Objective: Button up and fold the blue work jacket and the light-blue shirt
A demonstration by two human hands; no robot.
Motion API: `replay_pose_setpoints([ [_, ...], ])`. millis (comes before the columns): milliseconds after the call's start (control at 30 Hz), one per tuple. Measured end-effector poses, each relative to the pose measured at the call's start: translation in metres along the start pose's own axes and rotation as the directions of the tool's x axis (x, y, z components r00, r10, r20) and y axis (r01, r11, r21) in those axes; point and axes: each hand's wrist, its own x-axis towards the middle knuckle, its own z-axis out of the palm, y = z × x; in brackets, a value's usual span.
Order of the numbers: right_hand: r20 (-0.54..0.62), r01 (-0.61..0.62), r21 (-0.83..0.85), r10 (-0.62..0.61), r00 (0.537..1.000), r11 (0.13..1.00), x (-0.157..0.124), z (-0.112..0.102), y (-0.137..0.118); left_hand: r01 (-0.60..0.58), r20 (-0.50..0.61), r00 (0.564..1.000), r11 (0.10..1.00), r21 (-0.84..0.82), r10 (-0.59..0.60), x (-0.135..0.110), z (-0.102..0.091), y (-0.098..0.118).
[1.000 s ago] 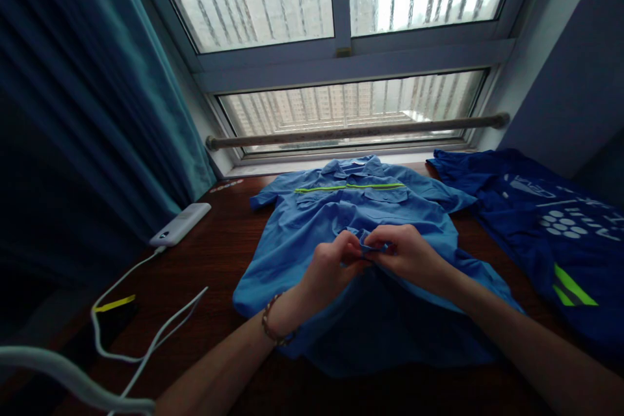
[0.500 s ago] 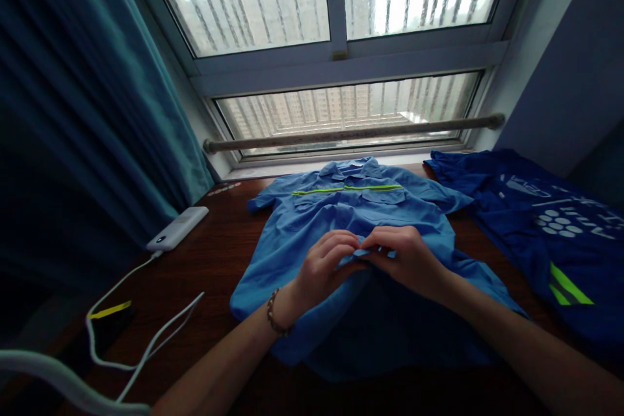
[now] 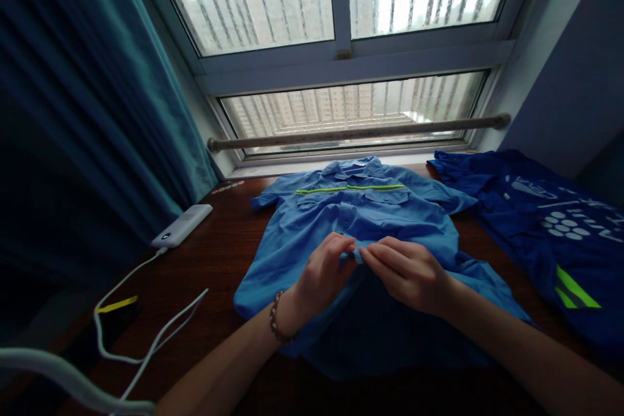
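A light blue short-sleeved shirt (image 3: 316, 221) with a yellow-green chest stripe lies flat on the dark wooden table (image 3: 219, 260), collar toward the window. My left hand (image 3: 324, 270), a bead bracelet on its wrist, and my right hand (image 3: 407, 270) meet at the shirt's front placket in the middle. Both pinch a small fold of the blue cloth between fingertips and thumb, the fingers of the two hands almost touching. What lies under the fingertips is hidden.
A dark blue garment (image 3: 546, 227) with white print and a yellow-green mark lies at the right. A white power bank (image 3: 181, 225) with white cables (image 3: 141, 331) sits at the left, beside a teal curtain (image 3: 97, 110). A rail (image 3: 355, 132) runs along the window behind.
Both hands have stayed at the shirt's placket, shifting slightly lower and toward me. The fingers have flattened somewhat on the cloth. The shirt has not moved.
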Motion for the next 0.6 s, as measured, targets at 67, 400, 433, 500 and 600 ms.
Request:
replay_pose_setpoints([
  [67,-0.02,0.057,-0.048,-0.058,0.998,0.997,0.002,-0.002,0.0,-0.05,0.011,0.999,0.998,0.035,0.05,0.001,-0.002,0.001],
  [400,-0.118,0.116,-0.103,-0.128,0.985,0.988,-0.006,0.002,-0.005,-0.223,0.031,0.975,0.961,0.165,0.22,0.001,-0.009,0.006],
  [433,-0.121,0.115,-0.099,-0.126,0.985,0.988,-0.007,0.004,-0.004,-0.23,0.029,0.973,0.959,0.167,0.229,0.0,-0.008,0.007],
  [500,-0.128,0.105,-0.091,-0.117,0.985,0.99,-0.008,0.005,-0.004,-0.229,0.029,0.973,0.961,0.151,0.228,-0.001,-0.007,0.006],
  [600,-0.118,0.046,-0.063,-0.053,0.992,0.997,-0.001,0.002,-0.005,-0.146,-0.009,0.989,0.986,0.086,0.147,0.001,-0.006,0.006],
])
